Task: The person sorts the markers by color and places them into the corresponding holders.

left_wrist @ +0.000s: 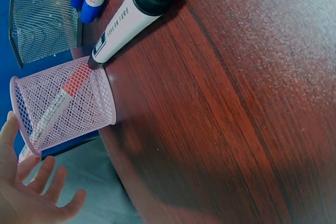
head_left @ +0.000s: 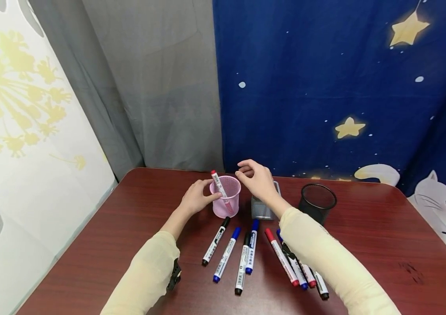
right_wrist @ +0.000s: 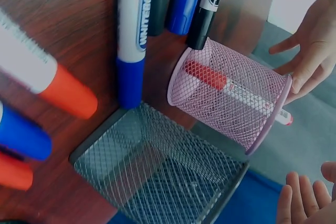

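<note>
A pink mesh cup (head_left: 226, 205) stands upright near the back of the table, with a red-capped whiteboard marker (head_left: 220, 185) leaning inside it. My left hand (head_left: 197, 197) is at the cup's left side, thumb and a finger touching its rim. In the left wrist view, that hand's (left_wrist: 37, 192) other fingers are spread loosely. My right hand (head_left: 258, 179) hovers to the right of the cup, above a grey mesh holder (head_left: 263, 210). Its fingers bend loosely and hold nothing; in the right wrist view, its fingertips (right_wrist: 299, 195) are apart from both containers.
A black mesh cup (head_left: 317, 203) stands to the right, partly behind the right sleeve. In front lie several markers, among them a black one (head_left: 216, 241), a blue one (head_left: 228, 254) and a red one (head_left: 282, 257). Curtains (head_left: 168, 87) hang behind the table's back edge.
</note>
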